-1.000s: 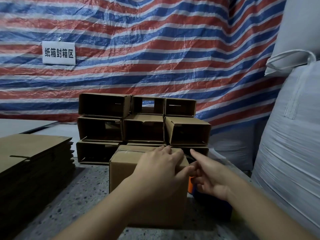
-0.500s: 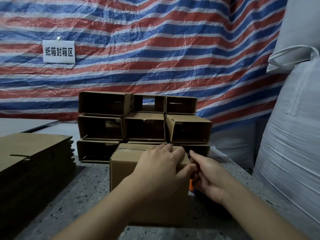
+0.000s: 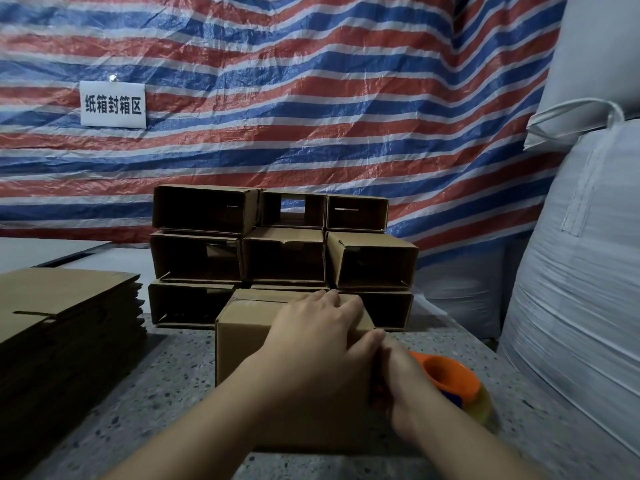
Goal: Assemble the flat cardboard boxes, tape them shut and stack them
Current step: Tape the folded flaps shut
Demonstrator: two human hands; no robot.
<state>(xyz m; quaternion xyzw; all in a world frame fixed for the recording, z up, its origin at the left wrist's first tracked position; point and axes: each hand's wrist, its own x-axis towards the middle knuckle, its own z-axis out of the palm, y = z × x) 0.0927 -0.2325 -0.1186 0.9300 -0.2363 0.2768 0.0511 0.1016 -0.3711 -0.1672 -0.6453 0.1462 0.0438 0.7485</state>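
Note:
A closed brown cardboard box [image 3: 242, 348] stands on the speckled table [image 3: 173, 393] in front of me, with a clear tape strip along its top seam. My left hand [image 3: 311, 341] lies over the box's top right corner, fingers on top and thumb over the right edge. My right hand [image 3: 401, 386] is low against the box's right side, its fingers hidden. An orange tape roll [image 3: 453, 382] sits just right of that hand; whether the hand touches it is unclear. Behind the box stands a stack of assembled open boxes [image 3: 284, 258].
A pile of flat cardboard blanks [image 3: 62, 306] lies at the left of the table. Large white sacks [image 3: 581, 271] crowd the right side. A striped tarp [image 3: 311, 98] with a white sign [image 3: 112, 104] hangs behind.
My right hand has slid from the box's top right edge down along its right side, which uncovers the orange tape roll. My left hand has stayed on the box top.

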